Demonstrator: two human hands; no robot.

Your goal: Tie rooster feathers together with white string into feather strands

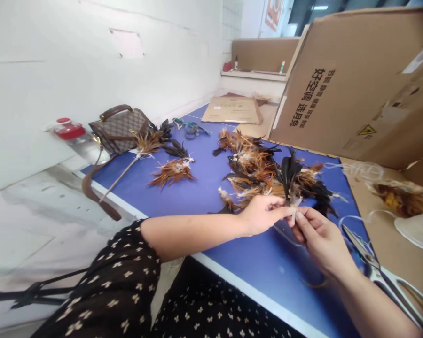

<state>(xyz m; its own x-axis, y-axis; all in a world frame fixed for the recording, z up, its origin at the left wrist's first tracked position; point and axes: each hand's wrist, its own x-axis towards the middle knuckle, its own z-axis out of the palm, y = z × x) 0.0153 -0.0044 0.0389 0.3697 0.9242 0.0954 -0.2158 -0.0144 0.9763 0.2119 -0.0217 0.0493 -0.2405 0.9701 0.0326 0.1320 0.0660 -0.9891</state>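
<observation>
I see the left hand (262,215) with its grip pinched around the base of a black feather bundle (289,174), feathers pointing away from the person. The right hand (313,232) meets it there, its grip closed on a pale strip (295,213). Just beyond, brown and black feather clusters (250,159) lie heaped on the blue worktop (204,197). Scissors (372,270) lie beside the right forearm, while over by the wall sit a patterned handbag (121,130) and a red-capped bottle (72,134)

Brown patterned handbag (121,127) beside red-capped bottle (82,143). Large printed cardboard box (359,89), right. Flat cardboard piece (232,111) near it.
</observation>
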